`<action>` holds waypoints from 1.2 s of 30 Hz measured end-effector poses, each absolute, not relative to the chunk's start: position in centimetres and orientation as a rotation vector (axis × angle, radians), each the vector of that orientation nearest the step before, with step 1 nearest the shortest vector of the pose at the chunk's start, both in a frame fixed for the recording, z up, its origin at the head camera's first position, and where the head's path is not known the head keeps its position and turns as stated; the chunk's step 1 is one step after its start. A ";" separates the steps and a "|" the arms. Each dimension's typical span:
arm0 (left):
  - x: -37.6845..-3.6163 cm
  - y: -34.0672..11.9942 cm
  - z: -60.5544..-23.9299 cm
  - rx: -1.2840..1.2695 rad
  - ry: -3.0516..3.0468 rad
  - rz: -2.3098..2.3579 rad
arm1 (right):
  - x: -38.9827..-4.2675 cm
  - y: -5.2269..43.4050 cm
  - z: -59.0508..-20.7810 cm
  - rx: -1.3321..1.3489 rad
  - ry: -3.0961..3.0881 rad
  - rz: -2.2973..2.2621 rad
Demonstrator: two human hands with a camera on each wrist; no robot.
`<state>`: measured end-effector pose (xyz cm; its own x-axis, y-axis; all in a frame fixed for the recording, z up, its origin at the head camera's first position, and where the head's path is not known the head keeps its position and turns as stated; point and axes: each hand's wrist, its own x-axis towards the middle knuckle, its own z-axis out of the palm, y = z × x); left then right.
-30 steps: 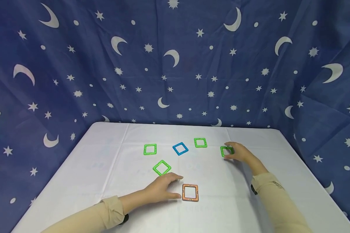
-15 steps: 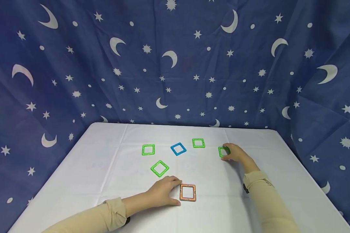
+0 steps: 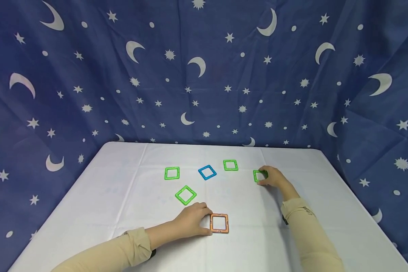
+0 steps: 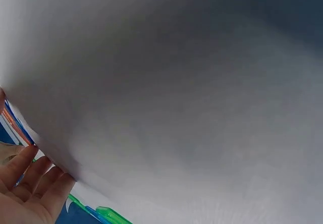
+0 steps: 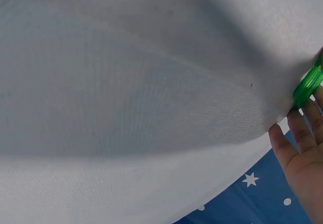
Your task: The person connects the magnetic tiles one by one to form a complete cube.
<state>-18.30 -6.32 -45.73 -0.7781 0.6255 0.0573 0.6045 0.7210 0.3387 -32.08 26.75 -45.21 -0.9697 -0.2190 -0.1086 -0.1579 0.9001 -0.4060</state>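
At the front middle of the table, in the head view, my left hand (image 3: pixel 190 221) holds an orange square magnetic tile (image 3: pixel 227 223) by its left side, thumb at the near corner and index finger at the far one. The left wrist view shows part of that orange tile (image 4: pixel 15 125) at its left edge, beside the fingers. Further back on the right, my right hand (image 3: pixel 273 177) grips a green square magnetic tile (image 3: pixel 254 176) between thumb and fingers, covering its right side. A strip of this green tile (image 5: pixel 307 89) shows by the fingertips in the right wrist view.
Between the hands and further back lie a green tile (image 3: pixel 172 178) on the left, a blue tile (image 3: pixel 212 169) turned cornerwise, and another green tile (image 3: pixel 231 169). A green tile (image 3: pixel 190 190) lies cornerwise just beyond my left hand. A starry blue curtain (image 3: pixel 217 68) surrounds the white-covered table (image 3: pixel 149 211).
My left hand has moved right onto the orange tile, its fingers closing at the left corners. My right hand has closed further over the green tile. The head view has shifted slightly.
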 end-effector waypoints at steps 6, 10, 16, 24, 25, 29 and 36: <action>-18.2 -6.2 -45.7 1.018 2.864 0.522 | -32.2 26.7 -45.4 -0.265 2.913 -0.612; -18.2 -6.2 -45.8 1.024 2.866 0.526 | -32.3 26.6 -45.4 -0.254 2.917 -0.635; -18.2 -6.2 -45.9 1.008 2.861 0.532 | -32.1 26.5 -45.6 -0.276 2.912 -0.640; -18.8 -5.9 -45.7 1.039 2.867 0.492 | -32.2 26.4 -45.1 -0.290 2.927 -0.542; -18.9 -5.8 -45.7 1.042 2.864 0.491 | -32.2 26.4 -45.1 -0.291 2.927 -0.523; -19.1 -5.7 -45.7 1.038 2.860 0.492 | -32.1 26.4 -44.9 -0.308 2.936 -0.487; -18.9 -5.7 -45.6 1.052 2.849 0.506 | -31.8 26.5 -44.8 -0.324 2.968 -0.461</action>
<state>-18.94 -5.66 -45.58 -0.7648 0.6420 0.0538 0.6213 0.7129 0.3251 -31.84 26.48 -44.79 -0.9699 -0.2280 -0.0852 -0.1915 0.9308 -0.3115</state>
